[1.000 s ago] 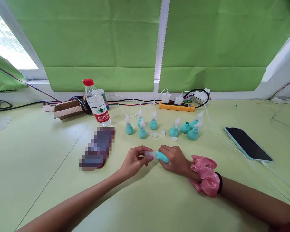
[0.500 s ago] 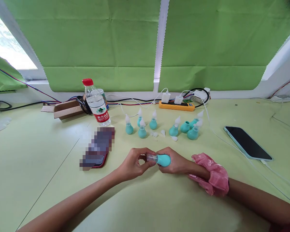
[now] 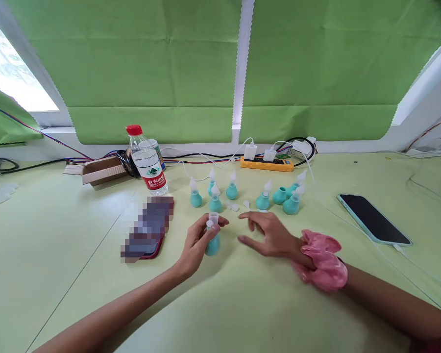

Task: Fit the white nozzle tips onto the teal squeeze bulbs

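My left hand (image 3: 195,247) is closed on a nasal aspirator (image 3: 212,246), a turquoise bulb with a clear tube standing up from its neck. The bulb is upright, and no white tip shows on its tube. My right hand (image 3: 274,235) holds nothing, its thumb and fingers apart above the table. Beyond my hands stand several more nasal aspirators (image 3: 215,203) with clear necks and white pointed tips. Among those at right is a bare turquoise bulb (image 3: 280,196) with an open neck. Small white, translucent pieces (image 3: 232,206) lie between the two groups.
A water bottle (image 3: 152,169) with a red cap stands at left, near a cardboard box (image 3: 105,170). One phone (image 3: 150,228) lies left of my hands, partly blurred; another phone (image 3: 375,219) charges at right. An orange power strip (image 3: 266,163) and cables run along the back.
My right hand has let go of the bulb and moved right, its fingers spreading. My left hand has taken the nasal aspirator, which has turned from lying sideways to upright and shifted left.
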The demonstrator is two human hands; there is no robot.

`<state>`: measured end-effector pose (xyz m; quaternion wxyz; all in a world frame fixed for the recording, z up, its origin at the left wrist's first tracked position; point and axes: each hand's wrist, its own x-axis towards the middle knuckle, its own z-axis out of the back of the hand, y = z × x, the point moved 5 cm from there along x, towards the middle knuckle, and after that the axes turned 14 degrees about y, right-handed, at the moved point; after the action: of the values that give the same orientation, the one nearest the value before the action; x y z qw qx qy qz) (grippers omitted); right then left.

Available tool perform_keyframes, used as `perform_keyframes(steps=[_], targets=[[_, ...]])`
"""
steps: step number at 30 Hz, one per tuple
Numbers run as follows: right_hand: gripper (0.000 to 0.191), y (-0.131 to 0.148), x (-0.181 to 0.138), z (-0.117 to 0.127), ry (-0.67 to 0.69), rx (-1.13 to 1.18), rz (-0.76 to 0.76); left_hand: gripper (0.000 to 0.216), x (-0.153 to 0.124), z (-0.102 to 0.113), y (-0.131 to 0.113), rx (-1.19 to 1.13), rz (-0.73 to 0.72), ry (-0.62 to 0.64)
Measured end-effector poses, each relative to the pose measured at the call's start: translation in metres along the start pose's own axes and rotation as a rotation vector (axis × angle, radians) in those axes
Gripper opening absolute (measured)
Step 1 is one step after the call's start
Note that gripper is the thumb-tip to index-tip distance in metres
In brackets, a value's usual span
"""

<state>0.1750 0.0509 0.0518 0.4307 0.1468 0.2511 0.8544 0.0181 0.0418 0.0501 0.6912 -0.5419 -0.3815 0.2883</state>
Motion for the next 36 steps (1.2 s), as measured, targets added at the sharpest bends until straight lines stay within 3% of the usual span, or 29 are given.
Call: perform_keyframes(steps=[2,4,8,14,18,21,25,30,33,36], targets=[[0.037,-0.014,0.000,0.013,-0.137,-0.389,-0.192,0.021,-0.001,-0.001,0.006,0.128,0.049,0.034],[0.035,-0.029,0.002,0.020,-0.136,-0.583,-0.361,0.023,-0.002,-0.004,0.013,0.325,0.094,0.117],[0.028,-0.051,0.004,0.026,-0.091,-0.640,-0.471,0.029,-0.005,-0.008,0.017,0.565,0.085,0.208],[0.014,-0.060,0.006,0.025,0.085,-0.587,-0.462,0.032,0.000,-0.010,0.018,0.351,0.127,0.332],[0.004,-0.037,0.006,0.022,0.172,-0.401,-0.228,0.029,0.001,-0.013,0.020,0.236,0.168,0.342],[0.011,-0.016,0.005,0.013,0.224,-0.148,-0.026,0.026,-0.001,-0.016,0.020,0.205,0.174,0.347],[0.024,-0.013,0.005,0.002,0.166,-0.140,-0.015,0.027,-0.002,-0.017,0.021,0.206,0.193,0.341],[0.015,-0.010,0.003,-0.002,0.109,-0.247,0.024,0.032,-0.001,-0.016,0.019,0.296,0.167,0.300],[0.013,-0.001,0.001,0.005,0.045,0.097,0.060,0.036,0.000,-0.016,0.017,0.376,0.131,0.291],[0.016,0.007,0.002,0.000,0.091,0.572,0.101,0.037,0.000,-0.015,0.016,0.419,0.101,0.287]])
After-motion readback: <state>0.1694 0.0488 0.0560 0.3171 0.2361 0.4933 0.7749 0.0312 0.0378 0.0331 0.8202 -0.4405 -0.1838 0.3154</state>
